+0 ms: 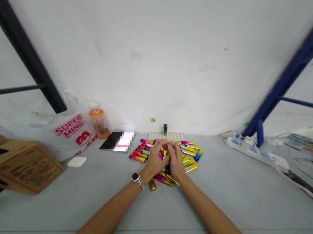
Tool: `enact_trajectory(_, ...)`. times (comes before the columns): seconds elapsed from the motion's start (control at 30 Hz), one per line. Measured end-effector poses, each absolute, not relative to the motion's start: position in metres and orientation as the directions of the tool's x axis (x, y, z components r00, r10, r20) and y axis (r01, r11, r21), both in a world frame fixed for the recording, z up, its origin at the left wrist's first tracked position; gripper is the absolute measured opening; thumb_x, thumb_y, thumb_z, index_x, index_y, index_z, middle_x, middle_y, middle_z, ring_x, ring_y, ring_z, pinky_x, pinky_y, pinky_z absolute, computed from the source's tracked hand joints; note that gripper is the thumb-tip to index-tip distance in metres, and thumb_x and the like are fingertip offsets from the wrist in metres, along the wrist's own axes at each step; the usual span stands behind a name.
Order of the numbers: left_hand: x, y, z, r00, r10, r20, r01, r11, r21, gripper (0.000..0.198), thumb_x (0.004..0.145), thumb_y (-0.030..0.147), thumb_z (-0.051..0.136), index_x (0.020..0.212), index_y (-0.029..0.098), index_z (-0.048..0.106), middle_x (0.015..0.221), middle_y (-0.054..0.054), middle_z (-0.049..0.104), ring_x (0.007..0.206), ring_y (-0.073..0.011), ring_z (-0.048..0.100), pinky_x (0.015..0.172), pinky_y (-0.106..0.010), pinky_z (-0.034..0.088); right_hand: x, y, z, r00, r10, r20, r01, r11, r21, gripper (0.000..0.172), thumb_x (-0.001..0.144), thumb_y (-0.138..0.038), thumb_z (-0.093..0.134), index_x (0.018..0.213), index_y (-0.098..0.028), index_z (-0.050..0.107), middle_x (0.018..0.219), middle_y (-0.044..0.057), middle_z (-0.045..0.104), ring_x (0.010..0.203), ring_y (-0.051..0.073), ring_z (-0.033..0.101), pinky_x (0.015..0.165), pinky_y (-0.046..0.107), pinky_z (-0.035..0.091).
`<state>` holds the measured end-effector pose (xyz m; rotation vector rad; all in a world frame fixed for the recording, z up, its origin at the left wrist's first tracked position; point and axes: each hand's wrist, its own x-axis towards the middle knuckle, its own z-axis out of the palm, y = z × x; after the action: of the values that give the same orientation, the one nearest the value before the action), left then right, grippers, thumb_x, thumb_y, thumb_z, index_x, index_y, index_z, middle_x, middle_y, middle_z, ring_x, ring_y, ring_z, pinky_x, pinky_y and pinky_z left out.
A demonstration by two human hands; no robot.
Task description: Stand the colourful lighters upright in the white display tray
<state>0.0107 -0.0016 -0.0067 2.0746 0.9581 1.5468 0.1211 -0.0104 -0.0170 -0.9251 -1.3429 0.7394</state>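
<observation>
Colourful shiny lighters (138, 158) lie in a loose pile on the grey table, in red, yellow, pink, green and blue. Over the middle of the pile, my left hand (155, 159) and my right hand (176, 162) meet at the fingertips. Their fingers are curled inward and closed together; whatever is pinched between them is too small and covered to make out. Behind the hands is a white studded or holed tray (155, 135), partly hidden by my fingers. One dark-and-yellow lighter (165, 129) stands upright on it. A watch is on my left wrist.
To the left are a tablet (109, 141), an orange drink bottle (100, 122), a plastic bag (73, 133), a white case (76, 161) and a cardboard box (26, 169). A power strip (260, 155) with cables lies right. A white wall (175, 61) closes the back.
</observation>
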Motion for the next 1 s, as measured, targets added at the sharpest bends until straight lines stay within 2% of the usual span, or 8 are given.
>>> enact_trajectory(0.1,0.011,-0.001,-0.005,0.169,0.718,0.675,0.282,-0.691,0.665,0.021,0.086,0.016,0.058,0.105,0.021,0.065,0.107,-0.008,0.061,0.1,-0.0196,0.058,0.073,-0.029,0.052,0.118,-0.013,-0.019,0.095,0.891,0.444,0.018,0.444,-0.896,0.029,0.093,-0.05,0.044,0.102,-0.023,0.053,0.093,0.002,0.061,0.083,0.019,0.056,0.075,0.03,0.043)
enact_trajectory(0.2,0.009,0.0,-0.004,0.162,0.728,0.667,0.262,-0.683,0.682,0.019,0.088,0.02,0.059,0.106,0.021,0.066,0.106,-0.008,0.064,0.095,-0.0186,0.061,0.071,-0.029,0.053,0.119,-0.013,-0.016,0.068,0.906,0.419,0.009,0.419,-0.908,0.032,0.094,-0.051,0.043,0.107,-0.024,0.051,0.095,0.002,0.062,0.086,0.02,0.058,0.077,0.031,0.044)
enact_trajectory(0.3,0.005,0.008,0.0,0.107,0.729,0.676,0.281,-0.675,0.683,0.019,0.088,0.025,0.061,0.106,0.02,0.066,0.098,-0.005,0.068,0.085,-0.016,0.064,0.076,-0.03,0.054,0.131,-0.007,-0.008,0.083,0.882,0.463,0.12,0.452,-0.884,0.032,0.095,-0.05,0.043,0.108,-0.023,0.054,0.101,0.003,0.062,0.097,0.021,0.057,0.087,0.033,0.041)
enact_trajectory(0.4,-0.001,0.026,0.01,0.037,0.728,0.684,0.303,-0.661,0.687,0.021,0.089,0.03,0.062,0.108,0.021,0.065,0.096,-0.004,0.069,0.084,-0.0155,0.066,0.08,-0.03,0.055,0.155,0.006,-0.001,0.194,0.844,0.5,0.198,0.466,-0.862,0.034,0.095,-0.05,0.04,0.106,-0.022,0.055,0.106,0.005,0.061,0.105,0.022,0.054,0.094,0.035,0.038)
enact_trajectory(0.6,-0.006,0.091,0.024,0.136,0.698,0.703,0.376,-0.693,0.615,0.016,0.086,0.023,0.063,0.1,0.018,0.069,0.1,-0.006,0.07,0.085,-0.0169,0.068,0.083,-0.034,0.057,0.182,0.02,-0.002,0.318,0.819,0.477,0.233,0.421,-0.877,0.037,0.096,-0.049,0.035,0.091,-0.02,0.057,0.088,0.003,0.061,0.089,0.021,0.055,0.084,0.033,0.04)
enact_trajectory(0.87,0.001,0.129,-0.004,0.207,0.707,0.676,0.498,-0.671,0.549,0.016,0.083,0.013,0.063,0.096,0.019,0.069,0.097,-0.006,0.069,0.083,-0.017,0.067,0.085,-0.036,0.057,0.177,0.017,-0.003,0.229,0.786,0.575,0.34,0.489,-0.803,0.038,0.098,-0.045,0.033,0.083,-0.021,0.059,0.086,0.003,0.058,0.088,0.02,0.053,0.084,0.033,0.038)
enact_trajectory(1.0,0.003,0.133,-0.011,0.208,0.724,0.658,0.506,-0.655,0.561,0.015,0.083,0.014,0.063,0.096,0.018,0.069,0.096,-0.006,0.068,0.082,-0.0165,0.067,0.084,-0.035,0.056,0.181,0.02,-0.004,0.217,0.767,0.604,0.385,0.501,-0.775,0.041,0.098,-0.042,0.033,0.076,-0.021,0.059,0.082,0.003,0.057,0.086,0.02,0.052,0.084,0.034,0.037)
